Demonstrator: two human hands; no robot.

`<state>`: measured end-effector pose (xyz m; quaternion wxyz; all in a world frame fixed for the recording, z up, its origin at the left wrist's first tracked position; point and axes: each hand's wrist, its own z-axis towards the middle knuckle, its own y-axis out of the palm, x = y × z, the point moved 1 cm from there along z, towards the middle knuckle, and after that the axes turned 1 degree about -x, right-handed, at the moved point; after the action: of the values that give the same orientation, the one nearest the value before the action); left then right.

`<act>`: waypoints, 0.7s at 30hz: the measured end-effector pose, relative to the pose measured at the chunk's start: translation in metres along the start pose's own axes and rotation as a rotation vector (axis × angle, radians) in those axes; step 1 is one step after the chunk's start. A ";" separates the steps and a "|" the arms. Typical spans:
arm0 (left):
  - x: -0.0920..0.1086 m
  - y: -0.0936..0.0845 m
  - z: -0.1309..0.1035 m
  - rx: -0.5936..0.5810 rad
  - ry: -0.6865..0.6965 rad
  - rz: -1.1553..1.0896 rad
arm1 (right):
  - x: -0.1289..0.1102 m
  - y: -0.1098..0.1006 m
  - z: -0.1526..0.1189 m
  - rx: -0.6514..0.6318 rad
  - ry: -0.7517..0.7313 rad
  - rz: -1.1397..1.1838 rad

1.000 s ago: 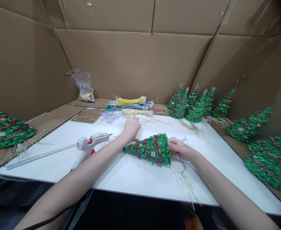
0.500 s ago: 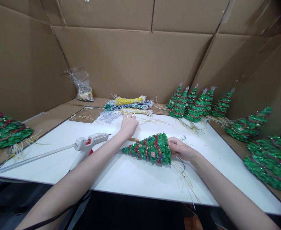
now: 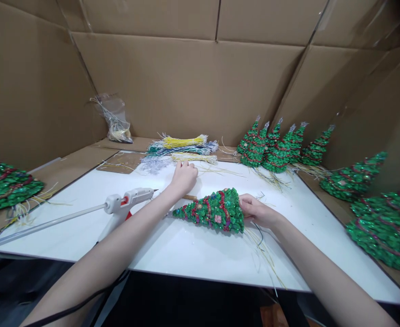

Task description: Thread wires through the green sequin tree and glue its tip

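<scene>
A small green Christmas tree [image 3: 208, 212] with red garlands lies on its side on the white board, its tip pointing left. My right hand [image 3: 257, 210] grips it at the base, thumb at the rim and fingers partly hidden behind. Thin yellow and dark wires [image 3: 266, 254] trail from the base below that hand. My left hand [image 3: 185, 178] is at the near edge of a bundle of pale yellow wires [image 3: 195, 158], fingers curled together; whatever they pinch is too small to make out. A wooden stick [image 3: 189, 197] lies between the left hand and the tree.
To the left rests a white glue gun [image 3: 131, 198] with a long glue stick. Behind are yellow wire bundles [image 3: 184, 141], clear star pieces [image 3: 155, 164] and a plastic bag [image 3: 116, 120]. Several finished trees [image 3: 278, 150] stand at right; another tree [image 3: 7, 184] is at far left. Cardboard walls enclose the table.
My left hand's fingers have curled in slightly at the wire bundle. The tree and my right hand stay almost where they were; the view has shifted a little.
</scene>
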<state>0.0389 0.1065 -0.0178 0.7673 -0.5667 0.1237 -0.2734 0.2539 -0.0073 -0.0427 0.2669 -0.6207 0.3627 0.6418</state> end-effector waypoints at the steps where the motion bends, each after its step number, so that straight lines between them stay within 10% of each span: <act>1: 0.000 -0.003 0.000 -0.004 -0.018 -0.060 | 0.000 0.000 0.000 0.003 0.002 -0.005; 16: 0.009 -0.028 -0.019 0.072 -0.107 -1.543 | -0.001 0.000 0.000 0.034 0.020 -0.008; 21: 0.010 -0.030 -0.023 0.167 -0.078 -1.595 | -0.001 0.000 -0.001 0.045 0.025 -0.003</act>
<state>0.0271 0.0768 0.0040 0.3842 -0.4343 -0.3664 -0.7277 0.2545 -0.0081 -0.0414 0.2773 -0.6232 0.3795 0.6251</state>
